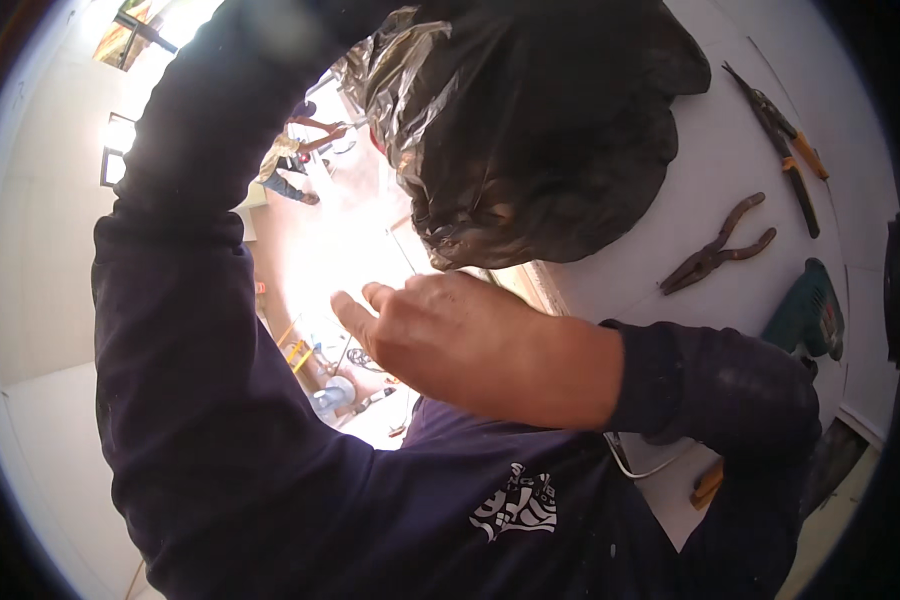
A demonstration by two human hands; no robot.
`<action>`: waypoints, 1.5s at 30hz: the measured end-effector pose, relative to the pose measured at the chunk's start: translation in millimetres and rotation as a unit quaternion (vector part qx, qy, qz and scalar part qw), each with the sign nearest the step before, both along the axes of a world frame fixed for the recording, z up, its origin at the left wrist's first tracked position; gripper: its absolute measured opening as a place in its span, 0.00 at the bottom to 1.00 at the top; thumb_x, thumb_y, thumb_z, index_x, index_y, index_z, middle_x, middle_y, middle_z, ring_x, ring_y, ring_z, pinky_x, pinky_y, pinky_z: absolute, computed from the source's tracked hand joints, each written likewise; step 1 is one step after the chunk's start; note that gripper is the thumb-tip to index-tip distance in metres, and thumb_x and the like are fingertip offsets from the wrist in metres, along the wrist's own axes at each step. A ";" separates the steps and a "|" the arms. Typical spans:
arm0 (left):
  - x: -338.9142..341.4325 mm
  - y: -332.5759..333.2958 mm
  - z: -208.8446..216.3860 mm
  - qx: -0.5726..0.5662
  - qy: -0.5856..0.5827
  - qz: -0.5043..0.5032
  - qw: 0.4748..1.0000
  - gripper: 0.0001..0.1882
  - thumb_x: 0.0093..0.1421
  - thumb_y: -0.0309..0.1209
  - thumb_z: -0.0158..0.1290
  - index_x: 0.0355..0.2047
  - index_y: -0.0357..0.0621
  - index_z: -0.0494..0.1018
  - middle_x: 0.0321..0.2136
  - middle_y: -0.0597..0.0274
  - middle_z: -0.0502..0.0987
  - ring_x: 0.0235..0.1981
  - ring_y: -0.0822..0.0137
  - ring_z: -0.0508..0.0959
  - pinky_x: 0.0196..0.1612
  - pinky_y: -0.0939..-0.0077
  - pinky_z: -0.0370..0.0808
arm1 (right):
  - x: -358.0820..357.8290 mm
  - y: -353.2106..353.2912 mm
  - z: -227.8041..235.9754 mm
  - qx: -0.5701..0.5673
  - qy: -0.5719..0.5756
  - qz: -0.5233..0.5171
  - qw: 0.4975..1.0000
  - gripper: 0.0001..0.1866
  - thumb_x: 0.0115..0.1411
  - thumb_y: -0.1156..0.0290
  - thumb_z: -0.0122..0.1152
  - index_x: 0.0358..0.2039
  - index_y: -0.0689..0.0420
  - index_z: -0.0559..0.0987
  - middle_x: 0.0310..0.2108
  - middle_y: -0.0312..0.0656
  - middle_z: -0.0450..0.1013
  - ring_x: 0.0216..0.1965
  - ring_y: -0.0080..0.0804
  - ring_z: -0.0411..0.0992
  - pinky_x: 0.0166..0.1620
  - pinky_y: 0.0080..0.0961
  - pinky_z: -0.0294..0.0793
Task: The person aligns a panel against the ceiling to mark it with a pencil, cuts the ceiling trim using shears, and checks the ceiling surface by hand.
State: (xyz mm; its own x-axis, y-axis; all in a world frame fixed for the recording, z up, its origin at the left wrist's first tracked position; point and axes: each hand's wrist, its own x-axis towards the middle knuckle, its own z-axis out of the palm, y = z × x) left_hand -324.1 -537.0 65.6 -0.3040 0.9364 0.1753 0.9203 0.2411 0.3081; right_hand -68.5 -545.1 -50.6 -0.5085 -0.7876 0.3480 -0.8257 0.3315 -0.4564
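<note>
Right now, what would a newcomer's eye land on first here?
Most likely the big, crinkled black bundle at top centre, with the bare right hand just below it. Next, probably the rusty-looking pliers on the pale surface at right, and the green power tool near the right edge.

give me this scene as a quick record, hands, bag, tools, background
left hand: not in view; its sleeve reaches up past the top edge
right hand: just below the bag in the picture, fingers partly bent; contact unclear
bag: black plastic bag, crumpled along its left side; contents hidden
tools: pliers with brownish handles, apart; snips with black-and-orange handles; green power tool, partly behind the right sleeve
surface: white, under the pliers
background: another person, beyond the raised left arm
</note>
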 end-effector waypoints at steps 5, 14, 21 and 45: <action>-6.9 -0.8 1.6 0.002 0.015 -0.020 1.000 0.31 0.75 0.53 0.48 0.39 0.39 0.89 0.42 0.41 0.88 0.46 0.44 0.85 0.57 0.53 0.77 | -4.6 30.9 38.7 0.041 -0.073 -0.002 0.997 0.07 0.59 0.81 0.63 0.37 0.63 0.76 0.30 0.48 0.80 0.37 0.47 0.85 0.40 0.40 0.84; -8.5 1.6 2.3 -0.015 0.030 -0.017 0.999 0.30 0.76 0.52 0.47 0.40 0.37 0.88 0.42 0.39 0.87 0.47 0.41 0.85 0.58 0.53 0.77 | 29.2 98.2 93.2 0.235 -0.237 -0.052 0.941 0.10 0.58 0.78 0.64 0.42 0.56 0.80 0.31 0.42 0.81 0.39 0.45 0.83 0.42 0.41 0.83; 10.8 3.9 8.7 -0.043 -0.021 0.059 0.997 0.33 0.78 0.56 0.47 0.47 0.36 0.87 0.40 0.40 0.87 0.42 0.48 0.86 0.57 0.58 0.78 | 62.1 137.1 101.7 0.172 -0.259 -0.129 0.942 0.03 0.61 0.76 0.61 0.34 0.61 0.78 0.25 0.53 0.79 0.32 0.51 0.84 0.36 0.43 0.84; 108.9 121.2 69.1 -0.033 0.002 -0.202 0.979 0.09 0.71 0.26 0.58 0.47 0.40 0.84 0.39 0.60 0.84 0.40 0.66 0.82 0.45 0.69 0.76 | 260.4 235.5 138.2 0.118 -0.085 -0.854 0.500 0.21 0.65 0.57 0.72 0.48 0.61 0.83 0.28 0.51 0.78 0.31 0.49 0.79 0.40 0.43 0.77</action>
